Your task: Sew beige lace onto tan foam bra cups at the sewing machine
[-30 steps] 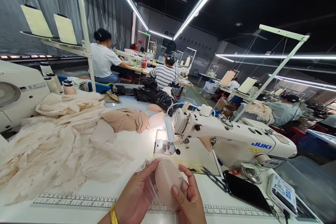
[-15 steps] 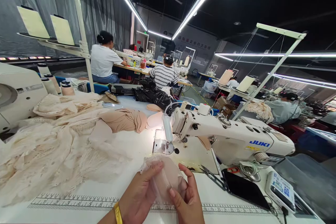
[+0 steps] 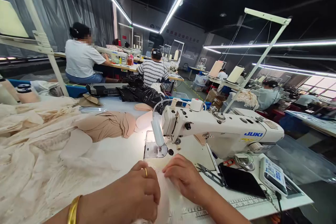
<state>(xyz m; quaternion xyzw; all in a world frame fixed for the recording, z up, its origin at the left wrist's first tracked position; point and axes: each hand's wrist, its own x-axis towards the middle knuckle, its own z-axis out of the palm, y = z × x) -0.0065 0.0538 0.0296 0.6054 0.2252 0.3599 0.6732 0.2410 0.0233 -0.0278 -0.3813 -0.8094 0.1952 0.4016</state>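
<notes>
- The left hand (image 3: 136, 190) has its grip curled tight on the left edge of a pale lace-covered cup piece (image 3: 164, 196), a gold ring on one finger and a gold bangle (image 3: 72, 210) at the wrist.
- The right hand (image 3: 185, 178) lies palm down on the right side of the same piece, its grip narrow, fingers pressing the fabric flat; how much it pinches I cannot tell.
- The cup piece sits between the two hands at the near edge of the white worktop (image 3: 126, 152), mostly hidden by them, over the printed ruler markings (image 3: 236, 203).
- Just beyond the hands stand the needle plate (image 3: 155, 149) and the lit head of a white JUKI sewing machine (image 3: 223, 131).
- To the right of the right hand lie thread snips (image 3: 207, 174), a black phone (image 3: 240, 181) and the machine's control panel (image 3: 273, 175).
- To the left, a large heap of cream lace fabric (image 3: 28, 157) covers the worktop, with a stack of tan cup pieces (image 3: 107, 126) behind it.
- Farther back, a black plastic bag (image 3: 141, 92) rests at the far end of the worktop.
- Beyond that, a person in a white shirt (image 3: 80, 57) and a person in a striped shirt (image 3: 153, 71) sit at other machines, backs turned.
</notes>
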